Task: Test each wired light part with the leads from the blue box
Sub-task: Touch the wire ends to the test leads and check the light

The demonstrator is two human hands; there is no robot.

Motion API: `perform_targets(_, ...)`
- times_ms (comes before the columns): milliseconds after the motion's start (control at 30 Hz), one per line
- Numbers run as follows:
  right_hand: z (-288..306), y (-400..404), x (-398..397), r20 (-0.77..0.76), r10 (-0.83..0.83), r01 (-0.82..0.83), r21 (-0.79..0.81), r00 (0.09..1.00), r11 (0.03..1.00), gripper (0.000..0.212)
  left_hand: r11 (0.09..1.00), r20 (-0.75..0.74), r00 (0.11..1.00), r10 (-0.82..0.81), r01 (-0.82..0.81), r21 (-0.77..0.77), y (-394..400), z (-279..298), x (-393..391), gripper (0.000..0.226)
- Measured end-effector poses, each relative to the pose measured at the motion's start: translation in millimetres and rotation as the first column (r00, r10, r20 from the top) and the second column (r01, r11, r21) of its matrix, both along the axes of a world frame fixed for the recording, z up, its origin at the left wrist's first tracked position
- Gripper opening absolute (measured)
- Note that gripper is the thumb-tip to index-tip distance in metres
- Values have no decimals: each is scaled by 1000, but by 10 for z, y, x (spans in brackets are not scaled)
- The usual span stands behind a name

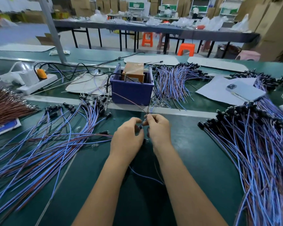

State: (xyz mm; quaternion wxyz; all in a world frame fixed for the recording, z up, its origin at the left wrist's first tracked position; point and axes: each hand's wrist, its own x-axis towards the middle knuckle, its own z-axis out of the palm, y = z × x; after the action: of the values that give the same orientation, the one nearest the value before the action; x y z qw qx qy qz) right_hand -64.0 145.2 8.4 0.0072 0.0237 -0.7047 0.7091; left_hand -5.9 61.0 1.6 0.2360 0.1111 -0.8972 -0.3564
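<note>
The blue box [132, 93] stands on the green table straight ahead, with a brown block inside it. Two thin leads [129, 101] run from it down to my hands. My right hand [158, 128] pinches the lead ends between thumb and fingers. My left hand [129, 137] grips a wired light part [140, 126] with a dark head, and its blue and brown wires trail toward me between my forearms. The lead ends meet the part between my two hands. Whether the part is lit is hidden by my fingers.
Piles of wired parts lie at left [52, 144], at right [252, 144] and behind the box [175, 79]. A white power strip [38, 82] sits far left. A phone [246, 90] rests on paper at right. Brown wires [5, 108] lie at the left edge.
</note>
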Motion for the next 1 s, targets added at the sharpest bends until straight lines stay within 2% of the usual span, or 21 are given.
perform_targets(133,-16,12,40,46,55,-53,-57,997,997,28,999,-58,998,31,-34,-39,28,33,-28,19)
perform_targets(200,-19,96,26,30,39,-39,24,999,999,27,997,-66,995,75,-76,-22,-54,10,-10,15)
perform_targets(267,-35,206,4,9,-15,14,78,1000,997,25,988,-53,988,144,-141,56,-200,3,17,13)
perform_targets(367,-39,306,-22,7,-68,68,-35,998,997,23,954,4,979,206,-202,220,-412,37,-9,17)
perform_targets(467,-17,258,-19,44,-75,82,-175,996,981,23,896,-17,979,205,-181,405,-490,94,-105,25)
perform_targets(567,14,147,-44,85,-67,90,-303,994,949,26,843,-42,962,269,-214,494,-477,144,-182,27)
perform_targets(800,-17,-87,-218,80,-197,211,-247,977,946,16,694,-35,919,392,-271,667,-503,127,-355,29)
perform_targets(1000,-63,-199,-297,54,-218,224,-206,974,952,18,630,-69,882,467,-277,725,-566,98,-442,29)
